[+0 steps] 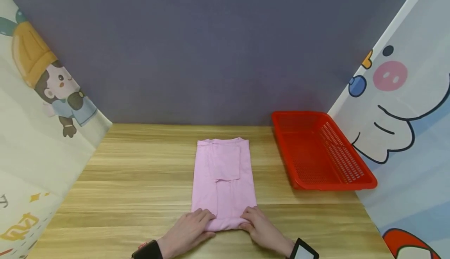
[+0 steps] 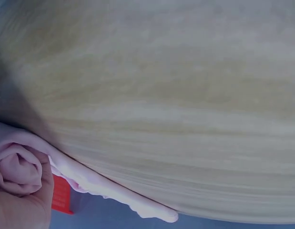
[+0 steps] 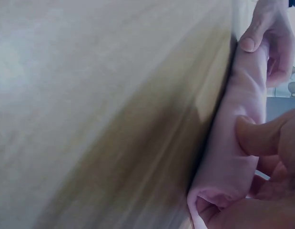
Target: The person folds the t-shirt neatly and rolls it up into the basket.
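Observation:
A pink folded garment (image 1: pixel 225 165) lies flat on the wooden table, a square folded layer showing on top near its far end. Its near end is turned up into a thick roll. At the roll's left end my left hand (image 1: pixel 190 227) grips it, while my right hand (image 1: pixel 261 229) holds the right end. The left wrist view shows the spiral end of the rolled garment (image 2: pixel 18 169) against the fingers. In the right wrist view, a thumb presses on the roll (image 3: pixel 228 162), with fingers curled behind and partly hidden.
A red plastic basket (image 1: pixel 316 149) with perforated sides stands at the right of the wooden table (image 1: pixel 140 173). A dark grey panel (image 1: pixel 211 52) rises behind the table. Cartoon-printed sheets (image 1: pixel 404 106) flank both sides.

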`<state>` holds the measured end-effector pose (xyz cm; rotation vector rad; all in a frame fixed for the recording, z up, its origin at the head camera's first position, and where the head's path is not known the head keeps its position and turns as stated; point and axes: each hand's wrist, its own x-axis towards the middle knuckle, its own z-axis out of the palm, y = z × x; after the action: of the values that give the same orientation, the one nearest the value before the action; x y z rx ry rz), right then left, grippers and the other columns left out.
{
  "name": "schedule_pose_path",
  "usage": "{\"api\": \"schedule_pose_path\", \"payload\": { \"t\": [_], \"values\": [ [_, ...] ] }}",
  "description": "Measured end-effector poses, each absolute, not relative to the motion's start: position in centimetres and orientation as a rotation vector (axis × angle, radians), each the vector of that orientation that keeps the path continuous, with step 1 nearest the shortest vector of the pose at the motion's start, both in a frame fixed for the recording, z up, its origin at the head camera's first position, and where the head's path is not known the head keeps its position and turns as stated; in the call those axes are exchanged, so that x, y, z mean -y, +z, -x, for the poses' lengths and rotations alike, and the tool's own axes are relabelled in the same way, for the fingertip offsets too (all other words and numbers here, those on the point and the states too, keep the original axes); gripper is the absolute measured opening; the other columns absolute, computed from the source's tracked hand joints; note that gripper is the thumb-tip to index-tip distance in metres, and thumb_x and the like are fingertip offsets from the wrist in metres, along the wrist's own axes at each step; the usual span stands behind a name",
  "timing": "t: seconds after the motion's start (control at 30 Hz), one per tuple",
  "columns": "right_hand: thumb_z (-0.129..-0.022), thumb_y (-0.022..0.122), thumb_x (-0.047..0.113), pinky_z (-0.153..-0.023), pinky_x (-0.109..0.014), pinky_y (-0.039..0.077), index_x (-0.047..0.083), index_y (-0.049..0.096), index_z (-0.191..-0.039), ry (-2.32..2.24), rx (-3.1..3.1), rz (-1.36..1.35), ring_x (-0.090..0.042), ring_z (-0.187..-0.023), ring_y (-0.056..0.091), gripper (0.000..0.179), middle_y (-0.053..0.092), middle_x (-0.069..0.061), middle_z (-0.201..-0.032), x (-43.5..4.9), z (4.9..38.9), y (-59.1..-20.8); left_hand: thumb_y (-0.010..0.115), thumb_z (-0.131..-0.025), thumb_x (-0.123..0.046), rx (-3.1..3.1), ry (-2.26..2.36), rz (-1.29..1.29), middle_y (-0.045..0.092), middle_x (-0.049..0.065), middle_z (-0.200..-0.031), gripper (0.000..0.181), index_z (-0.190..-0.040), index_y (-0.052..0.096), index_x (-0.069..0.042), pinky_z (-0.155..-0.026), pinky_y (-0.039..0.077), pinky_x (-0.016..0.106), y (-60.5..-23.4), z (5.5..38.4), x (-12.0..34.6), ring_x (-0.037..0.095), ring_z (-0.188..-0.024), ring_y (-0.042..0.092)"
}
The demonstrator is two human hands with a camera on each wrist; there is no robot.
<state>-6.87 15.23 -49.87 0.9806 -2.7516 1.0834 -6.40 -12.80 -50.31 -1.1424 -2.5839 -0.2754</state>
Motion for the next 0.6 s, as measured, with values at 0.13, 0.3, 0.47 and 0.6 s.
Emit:
{"api": "schedule_pose_path", "payload": {
  "t": [0.13, 0.3, 0.47, 0.6],
  "values": [
    [-0.092, 0.068, 0.017, -0.074, -0.021, 0.04, 0.016, 0.072, -0.088, 1.141, 2.853, -0.935, 0.0, -0.084, 0.043, 0.006, 0.054, 0.013, -0.084, -15.4, 7.0, -49.5, 0.069, -0.092, -0.044, 2.543, -0.256, 1.127, 0.06, -0.013, -0.091, 0.024, -0.103, 0.064, -0.022, -0.061, 0.045, 0.016, -50.5, 6.5, 12.6, 0.002, -0.079, 0.055],
    [-0.096, 0.065, 0.02, -0.075, -0.023, 0.042, 0.015, 0.072, -0.094, 1.083, 2.867, -0.929, -0.001, -0.087, 0.044, 0.008, 0.054, 0.013, -0.09, -15.6, 6.7, -49.7, 0.068, -0.094, -0.04, 2.547, -0.259, 1.104, 0.059, -0.013, -0.085, 0.018, -0.094, 0.064, -0.022, -0.056, 0.041, 0.015, -50.6, 6.8, 12.1, 0.002, -0.074, 0.052],
    [-0.089, 0.073, 0.023, -0.086, -0.033, 0.046, 0.015, 0.067, -0.112, 0.861, 2.833, -0.957, -0.006, -0.095, 0.049, 0.025, 0.058, 0.012, -0.099, -15.6, 6.2, -50.1, 0.065, -0.096, -0.032, 2.615, -0.299, 1.081, 0.059, -0.011, -0.082, 0.012, -0.092, 0.064, -0.02, -0.055, 0.038, 0.014, -50.4, 7.0, 11.9, 0.004, -0.073, 0.052],
    [-0.088, 0.074, 0.028, -0.085, -0.037, 0.045, 0.017, 0.062, -0.121, 0.614, 2.816, -0.916, -0.01, -0.096, 0.051, 0.037, 0.059, 0.01, -0.101, -15.2, 5.9, -50.3, 0.061, -0.099, -0.03, 2.692, -0.315, 1.063, 0.062, -0.01, -0.083, 0.012, -0.092, 0.064, -0.02, -0.056, 0.04, 0.016, -50.1, 7.1, 11.8, 0.006, -0.075, 0.053]
  ]
}}
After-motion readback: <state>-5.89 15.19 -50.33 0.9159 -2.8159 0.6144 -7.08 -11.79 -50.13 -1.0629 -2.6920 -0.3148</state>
